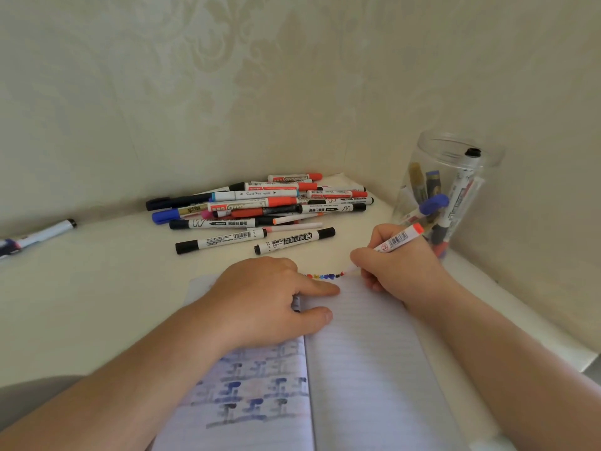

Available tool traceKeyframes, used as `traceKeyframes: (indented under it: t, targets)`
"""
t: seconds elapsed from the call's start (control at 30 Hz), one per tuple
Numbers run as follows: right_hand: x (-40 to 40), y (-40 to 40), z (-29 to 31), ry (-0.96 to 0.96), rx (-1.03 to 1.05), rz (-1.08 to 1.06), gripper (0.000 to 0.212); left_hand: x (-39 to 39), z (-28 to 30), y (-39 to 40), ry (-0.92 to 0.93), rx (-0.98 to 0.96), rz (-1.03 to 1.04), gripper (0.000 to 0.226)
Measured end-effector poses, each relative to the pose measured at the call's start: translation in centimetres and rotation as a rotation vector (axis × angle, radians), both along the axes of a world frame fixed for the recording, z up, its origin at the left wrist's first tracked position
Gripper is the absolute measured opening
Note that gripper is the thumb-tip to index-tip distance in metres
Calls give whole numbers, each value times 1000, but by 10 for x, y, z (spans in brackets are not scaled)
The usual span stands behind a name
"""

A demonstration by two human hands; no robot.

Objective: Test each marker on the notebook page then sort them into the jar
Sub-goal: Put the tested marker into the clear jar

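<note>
Notebook (357,369): lies open nearest the camera on a pale table (97,304); its right page is lined and mostly blank, its left page carries rows of blue and grey marks showing through
Test marks (323,276): a short row of coloured dabs along the top edge of the right page, between the two hands
Left hand (270,297): rests flat across the notebook's spine, fingers straight, forefinger and thumb pressing the right page, grasping nothing
Right hand (396,271): fingers curled round a red-capped marker (395,239), pinching it like a pen; the tip touches the page at the end of the row of dabs, the capped end tilts up to the right
Marker pile (260,206): many black, red and blue markers heaped by the wall beyond the notebook, two black ones lying just apart in front of it
Jar (448,190): clear, upright, right of the pile in the corner, holding several markers; perhaps five, the wall blurs them
Stray marker (42,236): alone at far left
</note>
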State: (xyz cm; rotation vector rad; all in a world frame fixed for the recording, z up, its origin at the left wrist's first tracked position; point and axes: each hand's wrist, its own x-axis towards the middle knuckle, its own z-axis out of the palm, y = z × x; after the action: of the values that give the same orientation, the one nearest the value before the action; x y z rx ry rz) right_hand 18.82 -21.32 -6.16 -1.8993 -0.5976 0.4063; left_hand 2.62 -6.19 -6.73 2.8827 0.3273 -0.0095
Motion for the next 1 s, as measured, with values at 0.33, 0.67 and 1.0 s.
traceKeyframes:
  t: [0.33,0.67,1.0]
  targets:
    - [0,-1,0,-29,-27,0,30,-1,-2,0,-32,-4,14,48]
    - [-1,-1,-1,-37,-15,-13,30,-1,-5,-1,-59,12,29,50]
    - [0,-2,-2,-26,-4,15,31,-2,-5,-2,-73,13,26,51]
